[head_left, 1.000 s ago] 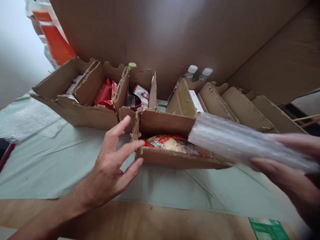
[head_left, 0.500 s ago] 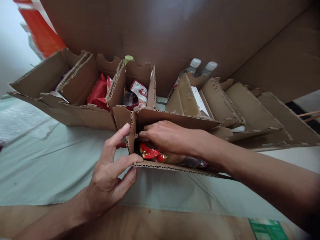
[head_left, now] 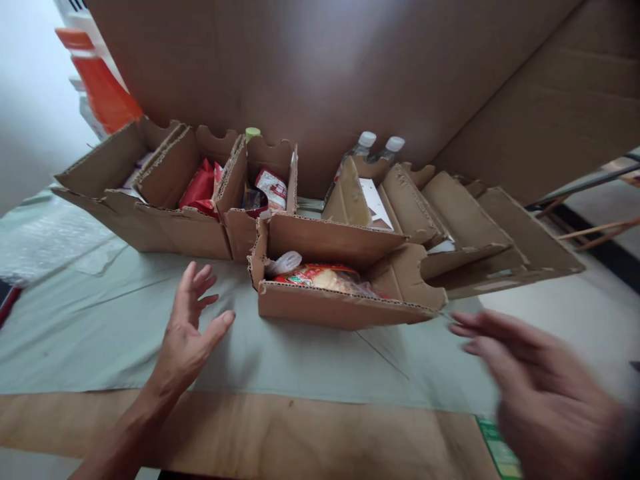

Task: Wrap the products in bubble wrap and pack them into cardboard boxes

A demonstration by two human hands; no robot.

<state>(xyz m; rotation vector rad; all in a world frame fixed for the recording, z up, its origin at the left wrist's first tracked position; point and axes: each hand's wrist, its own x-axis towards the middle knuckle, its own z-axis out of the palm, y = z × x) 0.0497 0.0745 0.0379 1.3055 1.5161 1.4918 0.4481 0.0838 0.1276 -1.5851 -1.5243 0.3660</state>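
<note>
A low cardboard tray (head_left: 325,308) stands in the middle of the table, holding red snack packets (head_left: 325,277) and a bit of clear plastic wrap (head_left: 283,263) at its left end. My left hand (head_left: 189,330) hovers open just left of the tray, fingers spread, touching nothing. My right hand (head_left: 530,387) is blurred at the lower right, fingers stretched out and empty, a short way from the tray's right end.
Behind the tray stand joined cardboard compartments (head_left: 170,227) with red packets (head_left: 199,190) and sachets, and slanted cardboard dividers (head_left: 465,220) at right. Two capped bottles (head_left: 380,148) lean against a big cardboard sheet (head_left: 325,73). Pale green paper (head_left: 100,327) covers the table.
My right hand has come out of the tray and drawn back to the lower right, leaving the plastic-wrapped item inside. My left hand has let go of the tray's corner and opened.
</note>
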